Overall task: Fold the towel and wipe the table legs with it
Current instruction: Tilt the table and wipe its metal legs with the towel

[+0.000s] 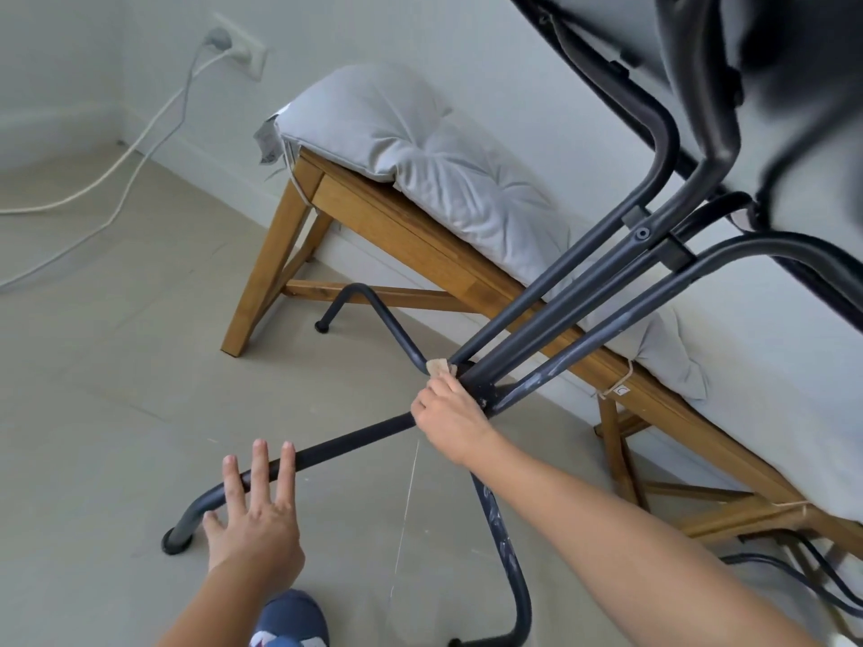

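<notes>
Dark metal table legs (pixel 551 319) run from the tabletop at the upper right down to a low junction, then spread to feet on the floor. My right hand (pixel 450 420) is closed at that junction, pressing a small beige towel (pixel 438 365) against the tubes; only a corner of the cloth shows. My left hand (pixel 254 511) lies flat with fingers spread over the lower leg tube (pixel 345 445), near its bent foot (pixel 180 534).
A wooden bench (pixel 373 217) with a grey cushion (pixel 420 147) stands against the wall right behind the legs. White cables (pixel 140 151) trail from a wall socket (pixel 243 51) across the tiled floor. My blue slipper (pixel 289 618) is at the bottom.
</notes>
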Motion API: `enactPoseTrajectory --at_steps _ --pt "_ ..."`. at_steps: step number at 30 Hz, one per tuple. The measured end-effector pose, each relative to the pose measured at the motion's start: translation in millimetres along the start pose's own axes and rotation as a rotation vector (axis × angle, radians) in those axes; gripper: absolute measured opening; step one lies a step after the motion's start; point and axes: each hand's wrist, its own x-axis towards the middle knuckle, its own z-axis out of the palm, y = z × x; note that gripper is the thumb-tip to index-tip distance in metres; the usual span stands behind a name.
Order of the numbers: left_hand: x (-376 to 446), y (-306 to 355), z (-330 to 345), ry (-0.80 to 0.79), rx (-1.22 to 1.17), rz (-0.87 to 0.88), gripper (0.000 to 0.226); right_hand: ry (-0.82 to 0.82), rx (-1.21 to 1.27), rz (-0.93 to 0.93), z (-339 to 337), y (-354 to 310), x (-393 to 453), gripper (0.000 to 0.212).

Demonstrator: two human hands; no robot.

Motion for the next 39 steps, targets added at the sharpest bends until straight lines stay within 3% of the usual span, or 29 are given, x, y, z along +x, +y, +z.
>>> enactPoseTrajectory --at_steps 4,5,7,8,10,13,15,18,21,24,27,30,39 --pt "-0.3 -0.2 -2.3 -0.014 -0.014 0.007 0.093 -0.003 0.364 -0.234 -9.8 -13.1 -24.0 0.035" --pt "-0.4 -1.3 -3.8 -0.013 -0.007 0.018 0.093 0.09 0.433 -0.229 -12.6 -11.7 -27.8 0.039" --pt "-0.4 -5.8 -6.4 -0.019 -0.008 0.043 0.094 0.364 0.365 -0.013 -16.1 4.6 -24.3 0.048" --pt "-1.5 -8.3 -7.9 -0.023 0.001 0.056 0.094 0.423 0.272 0.141 -15.0 15.7 -21.8 0.049" --pt "-4.2 -13.3 -10.0 -0.028 0.03 0.076 0.095 0.306 0.154 0.296 -10.3 22.3 -18.6 0.044" --pt "-5.5 -17.8 -14.5 -0.069 0.053 0.087 0.093 0.009 0.227 0.121 -0.2 -5.2 -15.6 0.029" --pt "-4.4 -18.1 -21.9 -0.103 0.052 0.094 0.091 -0.046 0.496 0.131 -6.3 -19.7 -22.9 0.032" --pt "-2.6 -23.6 -30.7 -0.143 0.074 0.109 0.091 -0.118 1.208 0.253 -14.5 -22.1 -41.5 0.04" --pt "-12.7 -23.6 -32.5 -0.164 0.124 0.09 0.09 0.057 1.539 0.429 -10.4 -21.8 -77.8 0.037" --pt "-22.9 -11.9 -45.4 -0.168 0.134 0.113 0.09 0.182 2.161 0.672 -19.4 -8.9 -113.1 0.029" --pt "-44.5 26.6 -69.0 -0.118 0.088 0.182 0.088 0.34 2.696 0.866 -23.2 20.7 -151.1 0.034" --pt "-71.6 62.7 -97.0 -0.058 0.031 0.217 0.088 0.407 2.918 0.952 -21.1 34.4 -184.6 0.039" --pt "-115.5 175.1 -190.6 0.207 -0.209 0.221 0.07 0.56 3.054 0.879 -37.9 86.0 -216.3 0.026"
